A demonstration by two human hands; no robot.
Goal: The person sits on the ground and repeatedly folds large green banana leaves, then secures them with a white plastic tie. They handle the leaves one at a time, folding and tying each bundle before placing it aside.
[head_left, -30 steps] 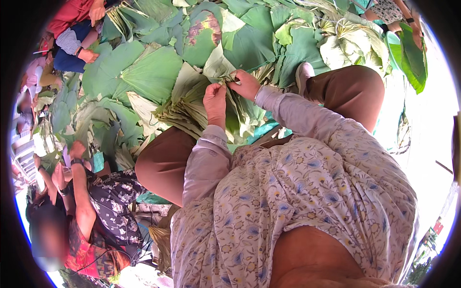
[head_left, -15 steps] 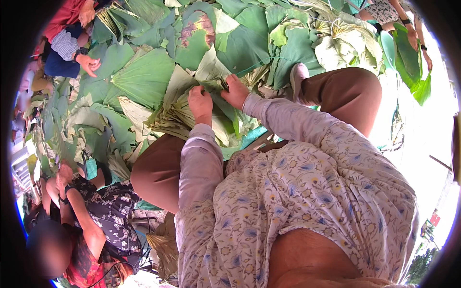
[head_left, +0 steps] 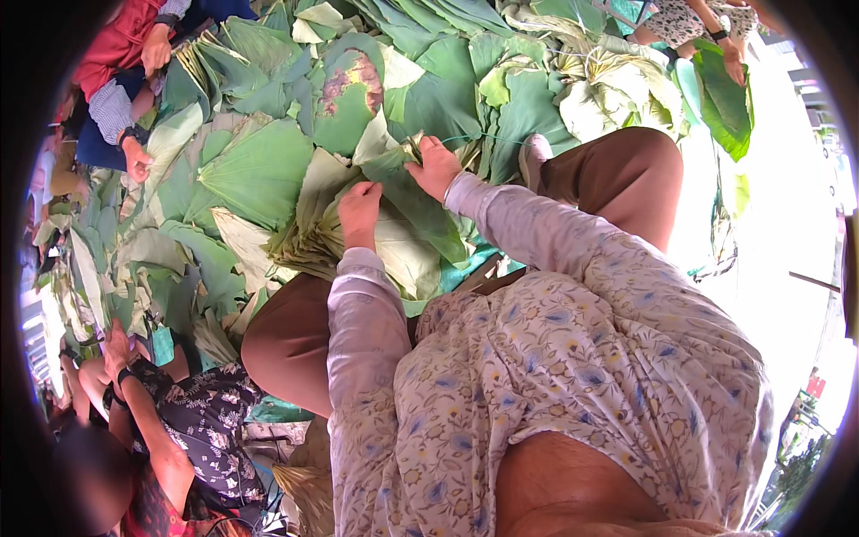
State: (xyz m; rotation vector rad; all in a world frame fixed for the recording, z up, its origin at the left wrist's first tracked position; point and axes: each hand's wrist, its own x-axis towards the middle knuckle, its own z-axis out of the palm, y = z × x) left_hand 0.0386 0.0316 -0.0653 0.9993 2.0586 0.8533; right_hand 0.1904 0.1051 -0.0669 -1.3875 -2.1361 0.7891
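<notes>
A dark green lotus leaf [head_left: 410, 190] is spread between my two hands, its lower end hanging toward my lap. My right hand [head_left: 437, 168] pinches its upper edge, fingers closed. My left hand [head_left: 360, 213] is closed at the leaf's left edge, fingertips pressed together. Below that hand lies a stack of folded, paler lotus leaves [head_left: 309, 240] next to my left knee. A pale, dried leaf [head_left: 410, 243] shows underneath the green one.
Heaped lotus leaves [head_left: 259, 174] spread out ahead and left. Co-workers sit around: one person's hand [head_left: 134, 159] holds a leaf at upper left, another's hand [head_left: 734, 63] holds a large green leaf [head_left: 723, 107] at upper right. A person in dark floral clothing [head_left: 206, 421] sits lower left.
The green leaf has opened out between my hands, its lower part swinging down and right. My hands have drawn slightly apart. A co-worker at upper left now holds a leaf.
</notes>
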